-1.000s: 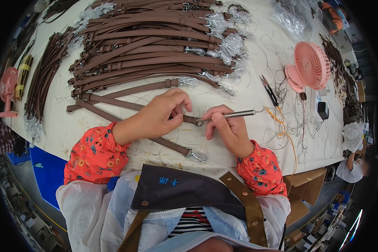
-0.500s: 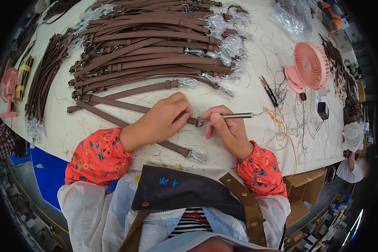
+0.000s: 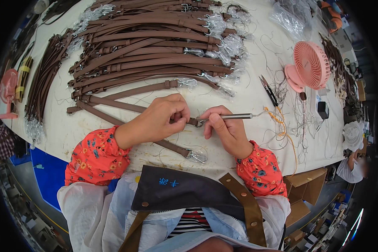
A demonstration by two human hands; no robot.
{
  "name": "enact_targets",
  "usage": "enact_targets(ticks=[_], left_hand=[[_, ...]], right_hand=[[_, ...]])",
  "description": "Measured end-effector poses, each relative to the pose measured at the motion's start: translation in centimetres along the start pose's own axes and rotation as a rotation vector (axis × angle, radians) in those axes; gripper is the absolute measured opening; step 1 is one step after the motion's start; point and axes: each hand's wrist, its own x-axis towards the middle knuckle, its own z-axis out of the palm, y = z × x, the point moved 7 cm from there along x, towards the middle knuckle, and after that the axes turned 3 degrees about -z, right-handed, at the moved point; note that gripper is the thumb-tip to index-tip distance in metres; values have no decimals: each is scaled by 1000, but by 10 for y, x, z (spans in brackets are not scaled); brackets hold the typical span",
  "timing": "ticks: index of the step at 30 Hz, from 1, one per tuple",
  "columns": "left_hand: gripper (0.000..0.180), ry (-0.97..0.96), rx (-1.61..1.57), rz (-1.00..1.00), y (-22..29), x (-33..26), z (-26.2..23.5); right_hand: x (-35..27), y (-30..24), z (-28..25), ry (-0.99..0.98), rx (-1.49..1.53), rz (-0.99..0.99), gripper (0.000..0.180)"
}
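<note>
My left hand (image 3: 161, 119) pinches a brown leather strap (image 3: 113, 106) near its end on the white table (image 3: 67, 130). My right hand (image 3: 224, 128) grips a thin metal tool (image 3: 235, 116) like a pen, its tip touching the strap end between both hands. A second part of the strap runs under my left wrist to a metal clasp in clear wrap (image 3: 196, 155) near the table's front edge.
A large pile of brown straps (image 3: 151, 50) with wrapped clasps fills the far table. A bundle of dark straps (image 3: 42, 84) lies at left. A pink fan (image 3: 311, 67), small snips (image 3: 269, 90) and loose threads (image 3: 281, 122) lie at right. A cardboard box (image 3: 302, 193) stands below the table edge.
</note>
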Motion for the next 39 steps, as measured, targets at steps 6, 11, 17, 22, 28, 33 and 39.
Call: enact_targets(ticks=[6, 11, 17, 22, 28, 33, 39], left_hand=[[12, 58, 255, 139, 10, -4, -4], [18, 119, 475, 211, 16, -7, -5], [17, 164, 631, 329, 23, -12, 6], [22, 47, 281, 41, 11, -9, 0], [26, 63, 237, 29, 11, -6, 7], [17, 116, 302, 92, 11, -4, 13], [11, 127, 221, 61, 5, -1, 8]], right_hand=[[-2, 0, -3, 22, 4, -6, 27], [-4, -5, -5, 82, 25, -57, 28], [-4, -10, -11, 130, 68, -110, 28], [-2, -1, -10, 123, 175, -51, 31], [0, -5, -14, 219, 175, -127, 34], [2, -4, -15, 243, 215, -74, 34], [-1, 1, -15, 180, 201, -11, 37]])
